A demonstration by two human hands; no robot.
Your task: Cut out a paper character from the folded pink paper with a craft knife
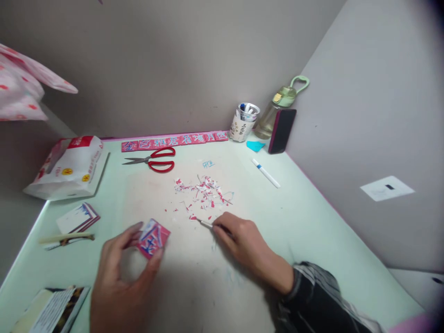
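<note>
My left hand (120, 277) grips a small pink carving block (160, 236) between thumb and fingers. Blue character strokes and a pale cut area show on its upper face. A thin metal craft knife (205, 223) is pinched in my right hand (243, 236), its tip down among small red and white shavings (210, 189). The knife and the block are apart. Beyond the hands, red-handled scissors (161, 159) lie with their blades slightly parted. Behind them runs a row of pink tiles (173, 141) with pale blue characters.
A pen jar (243, 125), green-lidded bottle (268, 120) and upright phone (282, 132) stand at the back right. A white marker (265, 172) lies before them. On the left are a paper packet (71, 169), stacked cards (78, 217) and a printed packet (55, 312).
</note>
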